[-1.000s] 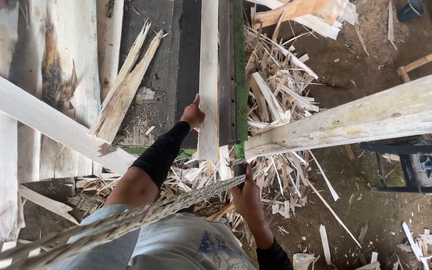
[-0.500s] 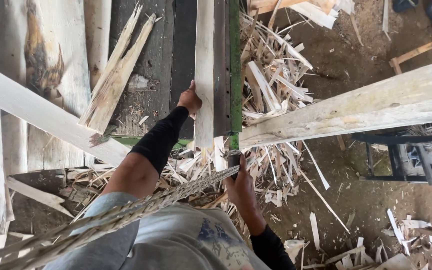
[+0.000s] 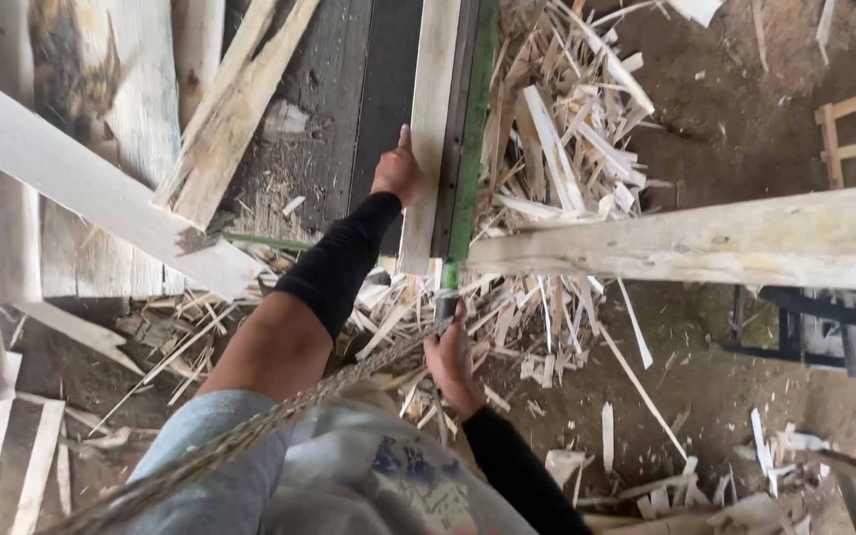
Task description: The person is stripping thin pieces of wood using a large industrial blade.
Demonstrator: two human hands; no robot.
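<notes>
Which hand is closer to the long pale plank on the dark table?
The left. The left hand rests on the pale plank, against its left edge. The right hand is lower down, past the plank's near end, by the green rail.

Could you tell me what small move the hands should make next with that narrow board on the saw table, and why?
Probably slide the narrow board a little further forward along the green fence. The left hand lies flat on the board's left edge, pressing it to the fence, and the right hand grips a handle at the fence's near end, below the board's near end. Much of the board's length lies ahead.
</notes>
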